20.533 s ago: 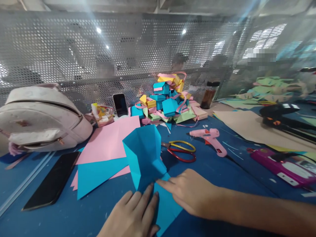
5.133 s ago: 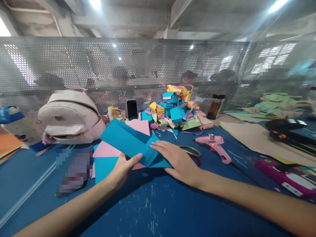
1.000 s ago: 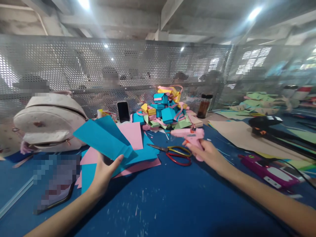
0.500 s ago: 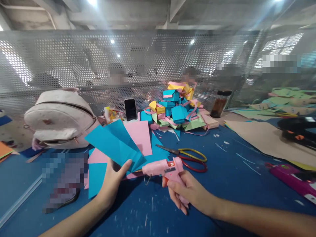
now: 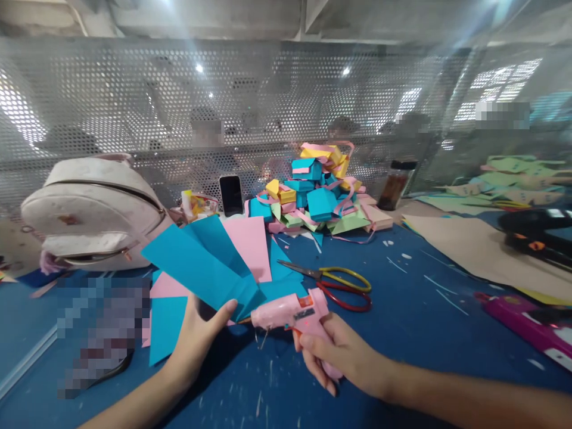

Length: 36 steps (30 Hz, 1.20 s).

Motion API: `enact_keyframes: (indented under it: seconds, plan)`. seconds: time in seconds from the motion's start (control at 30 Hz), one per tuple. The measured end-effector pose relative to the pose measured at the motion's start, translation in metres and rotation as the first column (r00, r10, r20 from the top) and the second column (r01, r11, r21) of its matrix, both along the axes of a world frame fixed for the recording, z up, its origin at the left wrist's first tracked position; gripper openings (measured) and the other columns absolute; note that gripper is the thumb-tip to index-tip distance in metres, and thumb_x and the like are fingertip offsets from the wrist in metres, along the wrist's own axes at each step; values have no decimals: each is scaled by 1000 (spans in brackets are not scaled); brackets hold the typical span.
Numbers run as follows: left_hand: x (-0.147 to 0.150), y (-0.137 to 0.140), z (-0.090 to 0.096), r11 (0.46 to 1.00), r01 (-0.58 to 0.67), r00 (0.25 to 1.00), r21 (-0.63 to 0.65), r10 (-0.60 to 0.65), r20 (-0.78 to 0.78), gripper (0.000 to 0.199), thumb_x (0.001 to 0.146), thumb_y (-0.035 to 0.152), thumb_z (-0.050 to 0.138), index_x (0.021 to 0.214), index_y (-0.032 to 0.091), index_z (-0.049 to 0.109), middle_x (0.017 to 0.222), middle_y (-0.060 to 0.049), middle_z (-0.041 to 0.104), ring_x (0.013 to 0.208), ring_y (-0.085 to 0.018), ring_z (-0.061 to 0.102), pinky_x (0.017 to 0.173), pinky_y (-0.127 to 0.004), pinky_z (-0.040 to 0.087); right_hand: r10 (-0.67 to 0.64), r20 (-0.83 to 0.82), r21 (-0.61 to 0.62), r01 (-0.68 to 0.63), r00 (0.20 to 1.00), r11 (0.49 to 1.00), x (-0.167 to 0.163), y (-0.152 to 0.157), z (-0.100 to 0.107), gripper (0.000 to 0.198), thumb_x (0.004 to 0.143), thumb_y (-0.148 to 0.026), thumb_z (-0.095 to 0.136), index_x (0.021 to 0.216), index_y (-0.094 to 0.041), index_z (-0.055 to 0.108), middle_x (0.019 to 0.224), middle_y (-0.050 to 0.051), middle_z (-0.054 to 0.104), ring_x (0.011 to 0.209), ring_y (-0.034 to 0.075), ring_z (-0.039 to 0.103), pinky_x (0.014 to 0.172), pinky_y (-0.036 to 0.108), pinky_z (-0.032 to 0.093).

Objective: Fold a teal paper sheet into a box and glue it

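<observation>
Here my left hand (image 5: 196, 333) pinches the near corner of the folded blue paper (image 5: 201, 265), thumb on top, fingers closed on it from beneath, so the sheet fans up and away to the far left above the bench (image 5: 402, 310). My right hand (image 5: 333, 351) is wrapped shut round the grip of the pink glue gun (image 5: 290, 311), whose long axis runs level from right to left; its nozzle points at the pinched corner and sits just beside it, right of my thumb, so the right hand is the one nearer the seam. The scissors (image 5: 335, 280) lie beyond the gun, and the heap of folded paper boxes (image 5: 313, 193) stands far off by the mesh screen. Half a second ago the nozzle stood a little further right of the paper; a second ago the gun was out over the bench, well apart.
</observation>
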<state>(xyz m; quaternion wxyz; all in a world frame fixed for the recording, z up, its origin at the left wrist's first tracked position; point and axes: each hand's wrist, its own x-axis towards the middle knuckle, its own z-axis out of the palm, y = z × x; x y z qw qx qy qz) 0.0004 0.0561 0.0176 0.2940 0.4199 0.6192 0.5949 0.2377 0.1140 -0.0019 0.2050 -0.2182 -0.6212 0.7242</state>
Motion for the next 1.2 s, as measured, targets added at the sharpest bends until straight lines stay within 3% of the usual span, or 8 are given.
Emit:
enact_keyframes:
  seconds: [0.37, 0.93, 1.2]
  plan:
    - [4, 2, 1, 998, -18, 999, 64, 16, 29, 68, 70, 47, 76, 127, 20, 51, 121, -12, 66, 115, -33, 61, 98, -45, 49, -9, -25, 43, 10, 1000, 999, 3, 0, 0, 46, 87, -60, 57, 79, -15, 51, 47, -6, 51, 36, 5, 45, 37, 16, 33]
    - [0, 2, -3, 998, -7, 999, 65, 5, 33, 77, 67, 48, 77, 131, 16, 49, 124, -17, 64, 117, -38, 58, 101, -55, 44, -51, -53, 63, 55, 997, 997, 1, -5, 3, 41, 88, -54, 58, 75, -16, 50, 45, -7, 49, 34, 5, 44, 36, 16, 33]
    - [-2, 3, -3, 998, 8, 999, 65, -10, 33, 74, 69, 47, 76, 131, 16, 49, 119, -15, 67, 115, -35, 61, 98, -49, 48, -54, -33, 48, 56, 998, 997, 3, -5, 5, 43, 88, -55, 58, 71, -17, 48, 45, -7, 48, 35, 6, 44, 37, 17, 33]
